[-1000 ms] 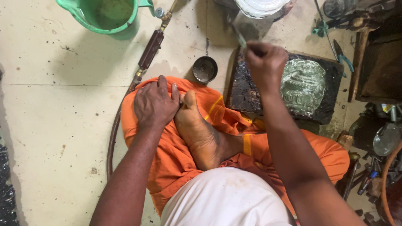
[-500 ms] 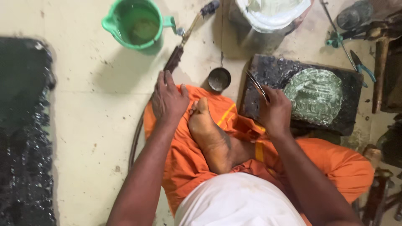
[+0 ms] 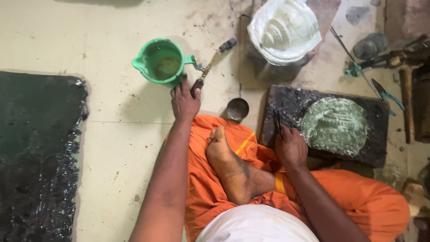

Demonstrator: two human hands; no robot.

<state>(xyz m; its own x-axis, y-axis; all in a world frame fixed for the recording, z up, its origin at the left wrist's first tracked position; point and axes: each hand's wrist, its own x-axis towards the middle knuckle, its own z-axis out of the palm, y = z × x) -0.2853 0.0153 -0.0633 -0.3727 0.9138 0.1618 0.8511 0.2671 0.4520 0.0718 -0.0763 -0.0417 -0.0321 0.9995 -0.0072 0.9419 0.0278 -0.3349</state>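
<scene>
Where the pale floor meets the seated person's orange cloth, the largest thing in view is a black, glossy slab lying flat at the far left, well apart from both hands. Next in size, a dark block sits in front of the right knee and carries a round, grey-green embossed metal disc. Above it stands a white moulded relief.

A green plastic mug stands upright, its mouth facing the camera, with murky liquid inside and its handle pointing right. The left hand reaches to its lower right rim, fingers spread and loosely extended, the fingertips touching or just short of the mug; whether they grip it I cannot tell.

Just right of those fingers lies a torch-like tool with a dark handle and a brass stem. Its long axis runs diagonally, the tip pointing up and right, the handle end beside the left hand's index finger.

The right hand rests on the block's near edge, fingers curled around a thin dark tool that points straight away from the body, left of the disc.

A small round metal cup sits between the hands.
</scene>
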